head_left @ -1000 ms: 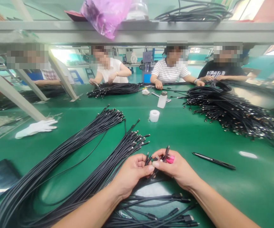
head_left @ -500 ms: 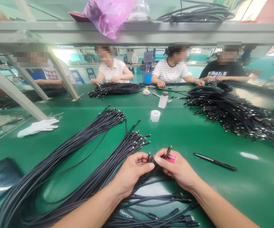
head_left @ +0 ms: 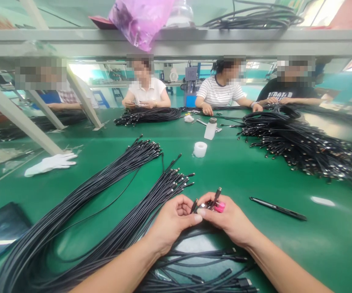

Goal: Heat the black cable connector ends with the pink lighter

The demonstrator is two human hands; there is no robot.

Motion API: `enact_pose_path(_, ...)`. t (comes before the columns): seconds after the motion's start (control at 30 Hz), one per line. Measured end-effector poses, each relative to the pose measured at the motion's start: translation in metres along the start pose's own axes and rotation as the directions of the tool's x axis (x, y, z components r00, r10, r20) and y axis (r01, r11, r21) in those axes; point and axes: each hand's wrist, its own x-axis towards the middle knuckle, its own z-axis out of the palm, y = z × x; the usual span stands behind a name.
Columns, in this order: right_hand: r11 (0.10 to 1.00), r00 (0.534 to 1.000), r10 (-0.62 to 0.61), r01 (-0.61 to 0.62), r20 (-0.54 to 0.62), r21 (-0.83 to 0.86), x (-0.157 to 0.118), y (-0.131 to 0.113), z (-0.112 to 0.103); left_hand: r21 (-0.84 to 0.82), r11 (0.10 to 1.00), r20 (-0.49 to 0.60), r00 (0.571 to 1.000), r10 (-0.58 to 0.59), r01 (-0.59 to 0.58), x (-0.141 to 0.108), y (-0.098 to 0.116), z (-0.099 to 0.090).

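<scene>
Near the lower centre, my left hand [head_left: 176, 217] and my right hand [head_left: 226, 215] meet thumb to thumb. Black cable ends with connectors [head_left: 217, 195] stick up between their fingers, and both hands are closed on them. Something small and pink [head_left: 220, 207] shows at my right hand's fingers. To the left, a long curved bundle of black cables [head_left: 102, 175] lies on the green table [head_left: 243, 167], beside a second bundle [head_left: 145, 211] that runs under my left forearm. More loose cables [head_left: 200, 256] lie between my forearms.
A black pen [head_left: 278, 208] lies right of my hands. Ahead are a tape roll [head_left: 200, 149] and a bottle [head_left: 210, 128]. A white glove [head_left: 50, 164] lies left; a large cable pile [head_left: 295, 142] lies right. Several people sit opposite. A shelf [head_left: 176, 42] spans overhead.
My thumbs and fingers have shifted slightly around the cable ends, and the connector at my left fingers is tilted differently. The person opposite in the white shirt has drawn both hands closer together.
</scene>
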Motion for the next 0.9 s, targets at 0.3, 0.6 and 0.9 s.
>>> enact_pose_path(0.3,0.997,1.000,0.013,-0.014,0.008,0.078,0.0007,-0.0018,0.0031,-0.048,0.998,0.001,0.999,-0.043,0.043,0.0018,-0.0009,-0.0016)
enact_pose_path(0.6,0.994,0.999,0.041,-0.042,0.009,0.098,-0.0006,0.0007,0.0021,-0.031,0.999,0.012,0.999,-0.030,0.031,0.0020,0.0001,-0.0005)
enact_pose_path(0.9,0.995,0.997,0.076,-0.075,0.001,0.070,-0.0007,0.0023,-0.0005,0.034,0.999,-0.214,0.977,0.009,-0.001,0.0026,0.0008,-0.0025)
